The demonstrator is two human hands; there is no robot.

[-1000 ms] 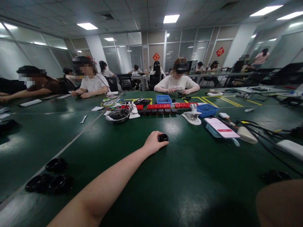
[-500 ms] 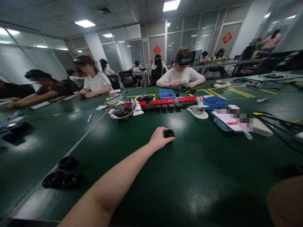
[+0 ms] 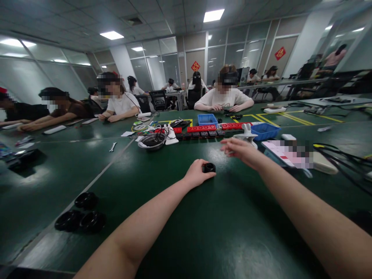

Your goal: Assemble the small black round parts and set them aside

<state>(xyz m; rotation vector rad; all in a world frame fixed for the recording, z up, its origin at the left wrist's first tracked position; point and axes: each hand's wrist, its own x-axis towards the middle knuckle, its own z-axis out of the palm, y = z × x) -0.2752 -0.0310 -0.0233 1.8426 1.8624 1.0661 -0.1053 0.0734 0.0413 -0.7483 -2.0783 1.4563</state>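
My left hand is closed around a black ring-shaped part with a round opening on top, resting on the green table. Above and to the right of it, my right hand hangs over the table, fingers stretched out and apart, holding nothing. It partly covers a white clamp-like stand behind it. Three similar black ring-shaped parts, one of them a glossy ring, lie together at the lower left.
Beyond my hands stand a metal bowl, a row of red and black blocks and two blue bins. A phone-like screen and black cables lie on the right. A wrench lies left. People sit across the table.
My right arm has come in from the lower right, its hand now over the table near the left one. My left hand stays on the black ring-shaped part. The view has tilted slightly.
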